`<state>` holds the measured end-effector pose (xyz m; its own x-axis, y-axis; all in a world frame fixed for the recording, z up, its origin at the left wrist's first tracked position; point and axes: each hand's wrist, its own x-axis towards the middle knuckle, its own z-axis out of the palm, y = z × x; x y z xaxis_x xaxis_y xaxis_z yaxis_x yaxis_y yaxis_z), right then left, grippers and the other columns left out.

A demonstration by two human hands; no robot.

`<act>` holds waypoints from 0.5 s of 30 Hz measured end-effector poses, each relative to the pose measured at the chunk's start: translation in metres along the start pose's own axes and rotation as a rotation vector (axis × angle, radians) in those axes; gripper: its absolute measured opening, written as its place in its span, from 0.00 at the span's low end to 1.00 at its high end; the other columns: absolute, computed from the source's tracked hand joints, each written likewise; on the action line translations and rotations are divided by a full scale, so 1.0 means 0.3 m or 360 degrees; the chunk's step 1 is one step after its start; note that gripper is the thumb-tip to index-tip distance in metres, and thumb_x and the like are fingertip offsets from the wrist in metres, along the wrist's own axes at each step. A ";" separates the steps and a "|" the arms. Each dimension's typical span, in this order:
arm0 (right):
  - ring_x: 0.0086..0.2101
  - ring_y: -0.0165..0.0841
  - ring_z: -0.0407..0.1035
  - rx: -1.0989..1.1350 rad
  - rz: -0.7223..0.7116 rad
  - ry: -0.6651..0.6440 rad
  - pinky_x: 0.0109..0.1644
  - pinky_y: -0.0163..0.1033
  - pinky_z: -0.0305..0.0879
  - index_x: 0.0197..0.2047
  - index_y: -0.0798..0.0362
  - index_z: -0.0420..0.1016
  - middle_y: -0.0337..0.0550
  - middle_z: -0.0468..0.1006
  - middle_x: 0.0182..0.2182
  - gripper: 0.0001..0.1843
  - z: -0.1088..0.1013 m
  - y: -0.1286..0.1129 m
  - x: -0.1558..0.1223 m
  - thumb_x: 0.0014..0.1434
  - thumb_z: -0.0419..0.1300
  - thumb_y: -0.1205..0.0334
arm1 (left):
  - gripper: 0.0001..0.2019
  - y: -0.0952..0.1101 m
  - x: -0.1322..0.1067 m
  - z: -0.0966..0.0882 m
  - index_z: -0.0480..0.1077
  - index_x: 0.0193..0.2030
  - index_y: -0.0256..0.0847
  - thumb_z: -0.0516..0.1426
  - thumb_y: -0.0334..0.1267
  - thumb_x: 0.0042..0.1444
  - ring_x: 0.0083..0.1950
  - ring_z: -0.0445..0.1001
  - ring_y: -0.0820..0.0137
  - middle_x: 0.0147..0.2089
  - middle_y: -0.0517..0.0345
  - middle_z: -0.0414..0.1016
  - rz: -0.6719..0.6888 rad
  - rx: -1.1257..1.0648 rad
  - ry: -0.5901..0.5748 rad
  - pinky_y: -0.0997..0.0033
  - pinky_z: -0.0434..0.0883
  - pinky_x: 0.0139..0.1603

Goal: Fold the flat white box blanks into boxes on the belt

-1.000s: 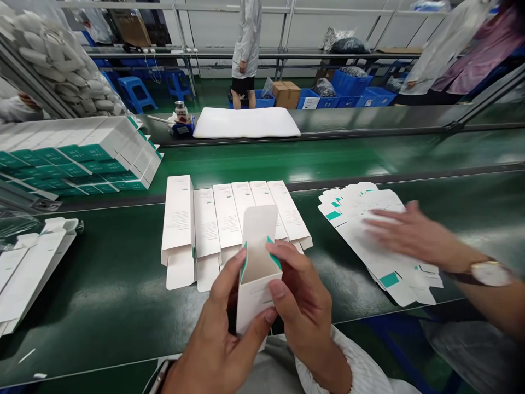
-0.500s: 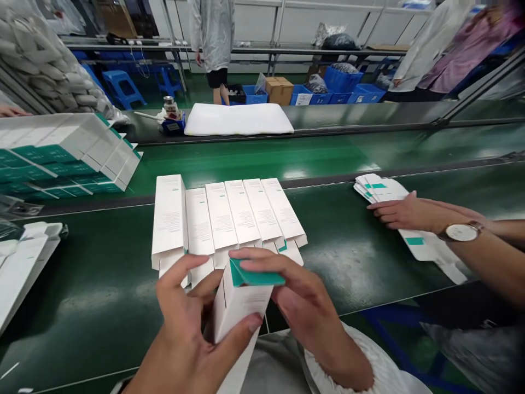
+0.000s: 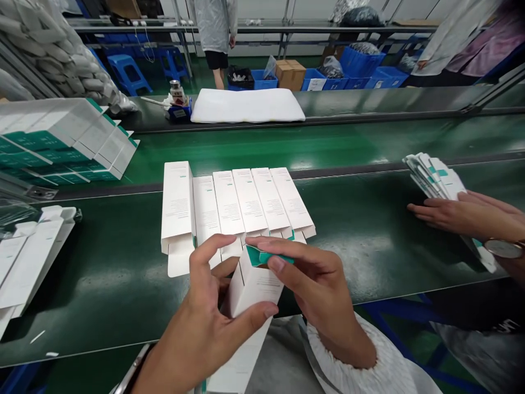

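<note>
A tall white carton with a green-lined end flap stands tilted in front of my body. My left hand wraps around its upper part, thumb on the near face and fingers at the far left side. With thumb and fingers my right hand pinches the green flap at the carton's top. Just beyond my hands a row of several white cartons lies side by side on the dark green table. Their near ends have flaps sticking out, partly hidden behind my fingers.
Stacked white-and-green cartons stand at the left, with flat unfolded cartons below them. At the right, a co-worker's hands hold a bundle of flat cartons. A white foam sheet lies beyond the green conveyor.
My right thumb has come up onto the green flap, which is now folded further in over the carton's top. The co-worker's flat cartons have been lifted and gathered upright. The view has shifted slightly.
</note>
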<state>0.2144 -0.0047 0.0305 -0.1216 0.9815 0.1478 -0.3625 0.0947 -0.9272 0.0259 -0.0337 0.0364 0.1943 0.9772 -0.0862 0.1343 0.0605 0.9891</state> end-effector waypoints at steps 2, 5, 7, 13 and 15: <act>0.60 0.42 0.85 -0.0070 0.0014 -0.0065 0.66 0.47 0.84 0.53 0.37 0.93 0.38 0.92 0.54 0.11 -0.002 -0.011 0.007 0.74 0.72 0.63 | 0.36 -0.021 0.003 -0.011 0.56 0.73 0.69 0.71 0.43 0.69 0.48 0.88 0.68 0.60 0.61 0.83 0.0154 0.0146 -0.0026 0.77 0.80 0.36; 0.64 0.40 0.83 -0.0205 -0.0033 -0.0206 0.71 0.48 0.80 0.58 0.35 0.91 0.37 0.90 0.59 0.14 -0.015 -0.019 0.018 0.79 0.66 0.61 | 0.33 -0.060 0.000 -0.025 0.60 0.72 0.73 0.70 0.40 0.70 0.55 0.86 0.66 0.70 0.61 0.76 0.0255 0.0278 -0.0002 0.77 0.81 0.37; 0.66 0.39 0.81 -0.0274 -0.0095 -0.0328 0.73 0.48 0.78 0.63 0.34 0.89 0.36 0.88 0.62 0.16 -0.028 -0.018 0.022 0.80 0.64 0.61 | 0.30 -0.082 -0.006 -0.025 0.63 0.71 0.73 0.69 0.40 0.71 0.46 0.84 0.71 0.67 0.63 0.78 0.0273 0.0301 0.0029 0.75 0.82 0.40; 0.73 0.44 0.72 -0.0292 0.0044 -0.0388 0.79 0.53 0.69 0.69 0.28 0.83 0.38 0.79 0.73 0.21 -0.034 0.017 -0.012 0.77 0.68 0.57 | 0.16 -0.079 -0.011 0.033 0.72 0.64 0.66 0.67 0.51 0.73 0.48 0.86 0.69 0.65 0.63 0.82 0.0300 0.0073 0.0270 0.75 0.84 0.43; 0.76 0.48 0.67 -0.0097 0.0296 -0.0397 0.80 0.57 0.66 0.77 0.22 0.71 0.39 0.71 0.78 0.41 -0.017 0.044 -0.035 0.67 0.79 0.52 | 0.17 -0.053 -0.008 0.050 0.69 0.63 0.63 0.67 0.54 0.73 0.47 0.88 0.68 0.63 0.62 0.84 0.0239 -0.0105 0.0465 0.76 0.85 0.39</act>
<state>0.2155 -0.0129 0.0149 -0.4062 0.9126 0.0468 -0.2576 -0.0652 -0.9641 0.0380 -0.0400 0.0191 -0.0813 0.9927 0.0894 0.0601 -0.0846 0.9946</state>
